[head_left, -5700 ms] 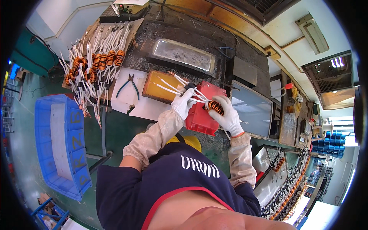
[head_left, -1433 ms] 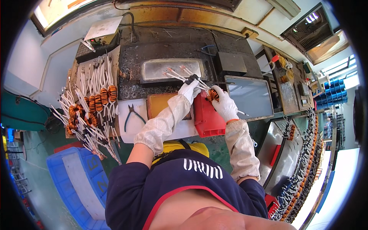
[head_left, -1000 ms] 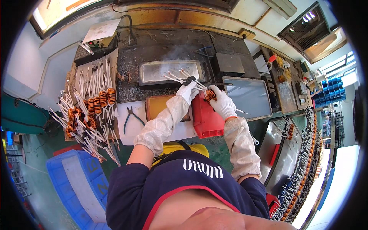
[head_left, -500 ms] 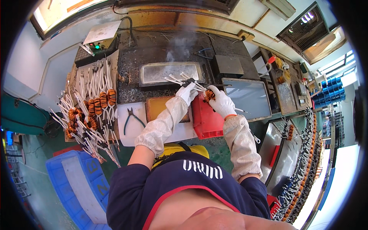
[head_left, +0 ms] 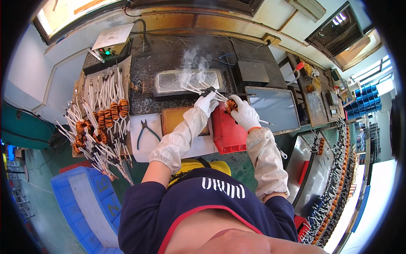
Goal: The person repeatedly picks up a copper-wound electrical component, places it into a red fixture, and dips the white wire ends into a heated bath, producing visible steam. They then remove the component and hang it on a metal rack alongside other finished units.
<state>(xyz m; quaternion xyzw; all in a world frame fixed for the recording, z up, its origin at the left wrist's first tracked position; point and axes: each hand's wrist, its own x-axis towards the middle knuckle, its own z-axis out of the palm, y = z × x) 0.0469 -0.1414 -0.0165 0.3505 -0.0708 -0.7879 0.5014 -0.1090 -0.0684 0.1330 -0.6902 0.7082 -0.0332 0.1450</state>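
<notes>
Both my gloved hands are closed on one copper-wound toroid coil (head_left: 231, 106) with white leads. My left hand (head_left: 205, 104) grips the bundle of leads, near a dark sleeve on them. My right hand (head_left: 246, 114) is wrapped round the wound ring, and one thin lead sticks out beyond it to the right. The leads' far ends reach over a rectangular solder pot (head_left: 165, 82) with a silvery surface. Smoke rises there; whether the tips touch the metal I cannot tell. Beneath the hands stands a red plastic bin (head_left: 229, 137).
Green-handled cutters (head_left: 145, 132) and an amber block in a tray (head_left: 172, 120) lie left of the bin. Many similar coils (head_left: 114, 111) are heaped at the left. A grey-topped tray (head_left: 275, 109) and dark metal box (head_left: 251, 73) stand right. A blue crate (head_left: 86, 207) sits low left.
The smoke over the solder pot has become thicker and spread. Both hands and the coil have hardly moved.
</notes>
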